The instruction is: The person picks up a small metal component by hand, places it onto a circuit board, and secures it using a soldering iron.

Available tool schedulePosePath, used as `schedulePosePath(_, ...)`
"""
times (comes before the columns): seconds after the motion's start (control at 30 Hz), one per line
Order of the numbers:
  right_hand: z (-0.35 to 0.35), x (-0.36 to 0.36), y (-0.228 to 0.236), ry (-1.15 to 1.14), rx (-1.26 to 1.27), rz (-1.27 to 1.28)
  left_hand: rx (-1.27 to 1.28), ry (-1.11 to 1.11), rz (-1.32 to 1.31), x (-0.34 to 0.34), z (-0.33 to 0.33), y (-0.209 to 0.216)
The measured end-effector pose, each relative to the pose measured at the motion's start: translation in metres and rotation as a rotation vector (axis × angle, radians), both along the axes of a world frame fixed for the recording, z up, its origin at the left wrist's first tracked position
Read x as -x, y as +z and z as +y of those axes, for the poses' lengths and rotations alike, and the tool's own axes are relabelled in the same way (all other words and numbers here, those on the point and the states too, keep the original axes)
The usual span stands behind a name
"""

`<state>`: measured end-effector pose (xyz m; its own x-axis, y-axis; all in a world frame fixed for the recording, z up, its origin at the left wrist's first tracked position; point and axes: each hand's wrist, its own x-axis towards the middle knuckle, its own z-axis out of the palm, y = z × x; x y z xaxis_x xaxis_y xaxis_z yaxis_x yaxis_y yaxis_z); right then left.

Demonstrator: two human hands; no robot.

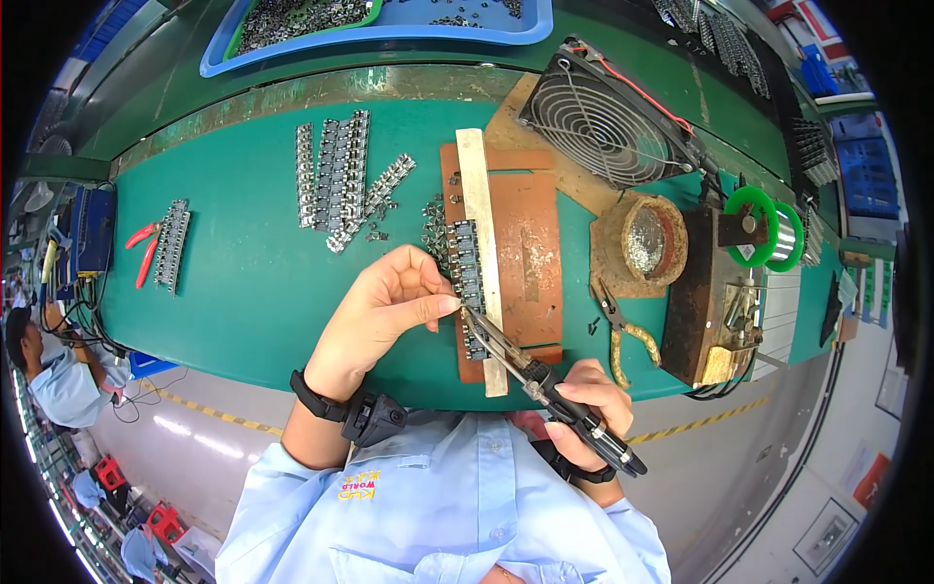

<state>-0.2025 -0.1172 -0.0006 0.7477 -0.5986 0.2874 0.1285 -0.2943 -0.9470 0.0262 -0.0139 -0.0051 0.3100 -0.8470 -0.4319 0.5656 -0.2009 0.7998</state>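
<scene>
My right hand [591,414] is wrapped round the black handle of a soldering iron [569,407]. The iron's metal tip points up and left, reaching a row of small dark-and-silver electronic parts [467,263]. That row lies along a pale wooden strip [477,185] on a brown board [525,253]. Thumb and forefinger of my left hand [394,307] are pinched together at the row, close to the iron's tip. Whatever is between those fingertips is too small to make out. Loose small parts [434,229] lie beside the board's left edge.
Several strips of parts [342,170] and red-handled pliers [146,251] lie left on the green mat. To the right are yellow-handled pliers [623,331], a round solder pot [642,238], a green solder-wire spool [754,226] and a black fan [608,122]. A blue tray [389,35] stands behind.
</scene>
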Motion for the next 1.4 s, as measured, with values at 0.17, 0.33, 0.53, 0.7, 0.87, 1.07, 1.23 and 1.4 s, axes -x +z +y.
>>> schedulePosePath(0.17,-0.003,0.001,0.000,0.021,0.038,0.009,-0.008,-0.002,-0.001,0.000,-0.002,0.000)
schedulePosePath(0.33,0.005,0.009,-0.013,-0.115,0.002,-0.111,-0.002,0.001,0.009,0.001,0.000,0.001)
schedulePosePath(0.53,0.008,0.017,-0.036,-0.322,-0.001,0.002,0.000,0.020,-0.014,0.003,-0.001,0.000)
schedulePosePath(0.7,0.008,0.018,-0.042,-0.337,0.003,-0.004,-0.035,0.127,-0.130,0.003,0.006,0.002)
schedulePosePath(0.87,0.008,0.018,-0.041,-0.351,0.011,-0.012,-0.244,0.201,-1.131,0.009,0.009,0.001)
schedulePosePath(1.07,0.007,0.015,-0.040,-0.313,0.043,-0.012,-0.188,0.144,-1.261,0.022,-0.004,0.003)
schedulePosePath(1.23,0.007,0.016,-0.039,-0.310,0.055,-0.007,-0.198,0.158,-1.390,0.022,-0.009,-0.008)
schedulePosePath(1.4,0.007,0.016,-0.039,-0.307,0.054,-0.011,-0.145,0.226,-1.322,0.024,-0.007,-0.004)
